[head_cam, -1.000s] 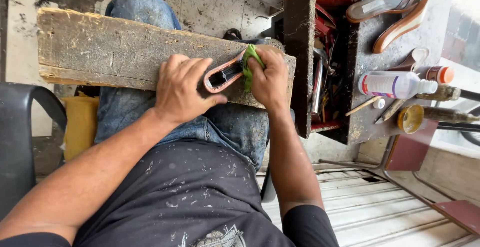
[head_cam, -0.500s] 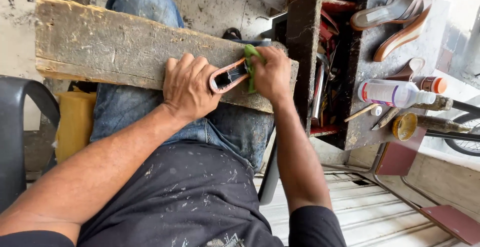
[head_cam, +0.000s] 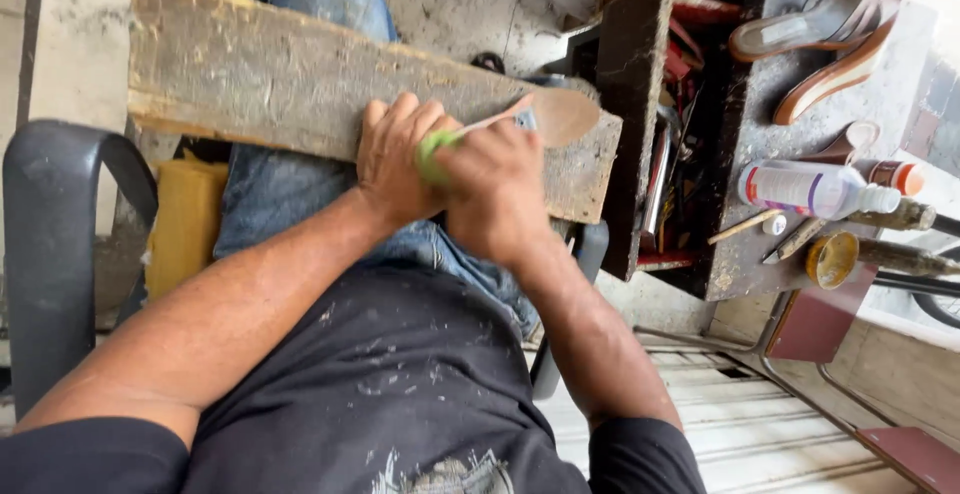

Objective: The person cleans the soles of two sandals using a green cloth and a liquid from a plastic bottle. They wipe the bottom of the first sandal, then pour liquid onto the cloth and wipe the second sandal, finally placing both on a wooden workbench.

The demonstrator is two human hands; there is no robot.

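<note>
A worn wooden plank lies across my lap. On its right end rests a brown shoe sole, its rounded tip sticking out past my hands. My left hand presses down on the sole's near part and holds it against the plank. My right hand sits close beside and partly over the left, fingers closed on a green-handled tool. A thin pale blade runs from the handle toward the sole. Most of the sole is hidden under my hands.
A dark open toolbox full of tools stands right of the plank. Beyond it on a grey surface are sandals, a clear plastic bottle, a small glue tin and brushes. A black chair arm is at my left.
My right hand has pulled back toward my body and now overlaps the left. The sole has been turned, so its brown rounded end shows instead of the pink-rimmed side.
</note>
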